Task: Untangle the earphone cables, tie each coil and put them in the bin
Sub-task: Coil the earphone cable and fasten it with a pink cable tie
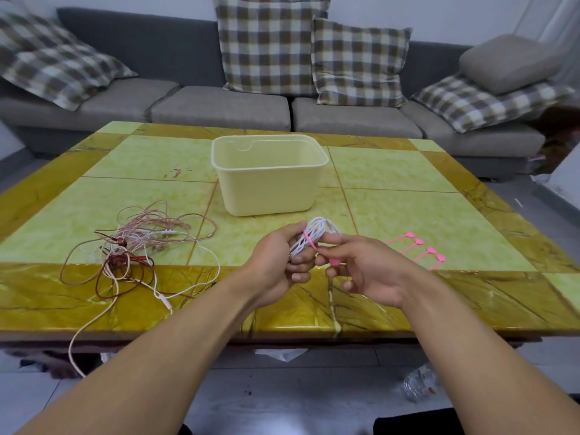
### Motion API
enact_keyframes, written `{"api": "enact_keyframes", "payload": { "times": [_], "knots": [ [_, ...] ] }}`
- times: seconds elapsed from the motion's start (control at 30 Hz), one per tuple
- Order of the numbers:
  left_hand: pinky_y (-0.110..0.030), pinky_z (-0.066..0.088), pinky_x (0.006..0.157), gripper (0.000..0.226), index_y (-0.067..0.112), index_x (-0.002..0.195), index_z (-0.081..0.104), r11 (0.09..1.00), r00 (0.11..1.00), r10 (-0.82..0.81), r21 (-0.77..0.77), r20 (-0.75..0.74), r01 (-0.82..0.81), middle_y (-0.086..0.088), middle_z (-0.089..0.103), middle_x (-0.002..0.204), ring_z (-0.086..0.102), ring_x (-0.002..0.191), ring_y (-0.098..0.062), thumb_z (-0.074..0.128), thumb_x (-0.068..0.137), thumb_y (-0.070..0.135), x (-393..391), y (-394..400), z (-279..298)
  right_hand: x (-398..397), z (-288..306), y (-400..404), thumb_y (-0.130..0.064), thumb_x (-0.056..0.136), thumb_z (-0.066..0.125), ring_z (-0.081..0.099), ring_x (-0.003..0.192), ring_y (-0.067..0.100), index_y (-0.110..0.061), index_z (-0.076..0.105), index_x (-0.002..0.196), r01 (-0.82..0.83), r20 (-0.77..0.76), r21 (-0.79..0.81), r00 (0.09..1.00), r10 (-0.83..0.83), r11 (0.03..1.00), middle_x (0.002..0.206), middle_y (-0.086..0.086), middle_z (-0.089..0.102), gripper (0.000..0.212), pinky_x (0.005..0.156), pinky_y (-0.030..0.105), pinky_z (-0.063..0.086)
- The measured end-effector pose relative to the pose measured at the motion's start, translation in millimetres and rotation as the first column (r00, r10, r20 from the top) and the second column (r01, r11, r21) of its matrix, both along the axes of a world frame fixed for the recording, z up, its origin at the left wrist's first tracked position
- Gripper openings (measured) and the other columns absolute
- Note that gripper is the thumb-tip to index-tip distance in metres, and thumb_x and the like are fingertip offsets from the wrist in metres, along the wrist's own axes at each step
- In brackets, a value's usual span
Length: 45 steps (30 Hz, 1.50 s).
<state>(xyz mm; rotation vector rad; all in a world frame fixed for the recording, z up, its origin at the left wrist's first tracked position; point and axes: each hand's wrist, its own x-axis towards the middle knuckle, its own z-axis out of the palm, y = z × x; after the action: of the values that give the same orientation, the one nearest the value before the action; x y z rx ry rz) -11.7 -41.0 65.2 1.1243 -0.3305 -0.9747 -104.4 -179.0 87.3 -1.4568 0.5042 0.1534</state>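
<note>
We work at a tiled bench (392, 171) in front of a grey sofa (219, 108), and near its middle stands the cream bin (270, 180), open-topped with nothing visible inside; it looks light and rigid, so a coil dropped over its rim should land without tipping it. To the left lies the tangle of cables (135, 246), pink, dark red and white strands looped over each other, with one pale lead trailing off the front edge of the bench toward the floor. We judge these thin, limp and springy: pulling hard would only tighten the knots, so they are best taken near a plug or earbud and fed through loop by loop. Above the front of the bench, just short of the bin, our left hand (279, 262) grips the white coil (314, 235), fingers curled round its lower half so the loops cannot spring apart. Our right hand (361, 271) pinches the tail of the pink tie (309, 241) that crosses the coil's waist; the tie looks soft and rubbery, so it should cinch snugly without harming the wire. Four spare ties (417, 249) lie on the bench to the right.
</note>
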Motion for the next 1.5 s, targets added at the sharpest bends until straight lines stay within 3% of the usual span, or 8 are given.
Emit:
{"api": "enact_keyframes", "payload": {
  "times": [0.1, 0.23, 0.4, 0.7, 0.93, 1.23, 1.37, 1.5],
  "knots": [
    [-0.024, 0.017, 0.043, 0.048, -0.015, 0.115, 0.058, 0.996, 0.993, -0.078, 0.05, 0.089, 0.073, 0.001, 0.026, 0.053, 0.016, 0.046, -0.011, 0.036, 0.103, 0.026, 4, 5, 2, -2, -1, -2, -0.017, 0.094, 0.068, 0.056, 0.064, 0.008, -0.024, 0.076, 0.106, -0.042, 0.069, -0.033, 0.997, 0.044, 0.999, 0.085, -0.002, 0.069, 0.016, 0.049, 0.022, 0.037],
    [-0.025, 0.016, 0.045, 0.035, 0.003, 0.105, 0.064, 0.995, 0.991, -0.063, 0.088, 0.118, 0.053, 0.001, 0.025, 0.053, 0.015, 0.049, -0.012, 0.038, 0.102, 0.026, 6, 8, 3, -1, -5, -2, -0.021, 0.094, 0.07, 0.056, 0.067, 0.009, -0.023, 0.075, 0.114, -0.019, 0.164, -0.099, 0.986, 0.035, 0.995, 0.086, 0.0, 0.068, 0.021, 0.051, 0.024, 0.04],
    [-0.025, 0.015, 0.047, 0.045, 0.002, 0.094, 0.071, 0.994, 0.991, -0.071, 0.093, 0.11, 0.061, 0.0, 0.023, 0.056, 0.01, 0.056, -0.015, 0.034, 0.103, 0.026, 8, 12, 6, 2, -8, -3, -0.006, 0.099, 0.06, 0.052, 0.065, 0.013, -0.025, 0.072, 0.123, -0.048, 0.219, -0.086, 0.973, 0.066, 0.995, 0.082, 0.001, 0.058, 0.034, 0.052, 0.027, 0.041],
    [-0.023, 0.028, 0.048, 0.025, 0.006, 0.101, 0.063, 0.988, 0.997, 0.047, 0.147, 0.061, -0.056, 0.0, 0.04, 0.058, 0.031, 0.051, -0.011, 0.041, 0.107, 0.015, 3, 10, 2, 4, -11, -4, 0.005, 0.1, 0.051, 0.05, 0.061, 0.012, -0.022, 0.077, 0.093, -0.026, 0.295, -0.288, 0.949, 0.114, 0.957, 0.076, -0.003, 0.06, 0.038, 0.054, 0.029, 0.043],
    [-0.026, 0.052, 0.061, 0.018, 0.007, 0.092, 0.066, 0.989, 0.996, 0.092, 0.118, -0.015, -0.089, -0.003, 0.061, 0.066, 0.052, 0.06, -0.012, 0.059, 0.101, 0.021, 2, 11, 2, 3, -13, -13, 0.008, 0.098, 0.051, 0.052, 0.064, 0.015, -0.018, 0.077, 0.091, -0.016, 0.321, -0.321, 0.939, 0.124, 0.947, 0.085, 0.001, 0.066, 0.037, 0.06, 0.029, 0.046],
    [-0.026, 0.059, 0.065, 0.02, 0.004, 0.094, 0.065, 0.985, 0.995, -0.008, 0.17, 0.104, -0.01, -0.01, 0.074, 0.079, 0.068, 0.064, -0.014, 0.065, 0.096, 0.023, 0, 12, -4, 0, -11, -22, 0.006, 0.098, 0.054, 0.052, 0.064, 0.016, -0.017, 0.077, 0.081, -0.053, 0.305, -0.397, 0.934, 0.186, 0.916, 0.078, 0.003, 0.069, 0.036, 0.064, 0.034, 0.045],
    [-0.026, 0.059, 0.065, 0.016, 0.007, 0.096, 0.063, 0.977, 0.978, -0.081, 0.211, 0.193, 0.039, -0.014, 0.074, 0.08, 0.066, 0.063, -0.015, 0.069, 0.094, 0.022, 1, 17, -3, -3, -11, -26, 0.005, 0.093, 0.064, 0.053, 0.062, 0.016, -0.011, 0.071, 0.098, -0.05, 0.277, -0.378, 0.947, 0.164, 0.925, 0.075, 0.01, 0.064, 0.018, 0.06, 0.03, 0.046],
    [-0.028, 0.057, 0.068, 0.011, 0.012, 0.092, 0.067, 0.955, 0.933, -0.235, 0.244, 0.271, 0.17, -0.014, 0.073, 0.082, 0.064, 0.066, -0.017, 0.073, 0.091, 0.022, 1, 22, -2, -5, -10, -26, 0.003, 0.088, 0.071, 0.061, 0.063, 0.017, -0.008, 0.062, 0.104, -0.075, 0.205, -0.292, 0.969, 0.139, 0.953, 0.074, 0.007, 0.071, 0.022, 0.06, 0.025, 0.05]
  ]
}}
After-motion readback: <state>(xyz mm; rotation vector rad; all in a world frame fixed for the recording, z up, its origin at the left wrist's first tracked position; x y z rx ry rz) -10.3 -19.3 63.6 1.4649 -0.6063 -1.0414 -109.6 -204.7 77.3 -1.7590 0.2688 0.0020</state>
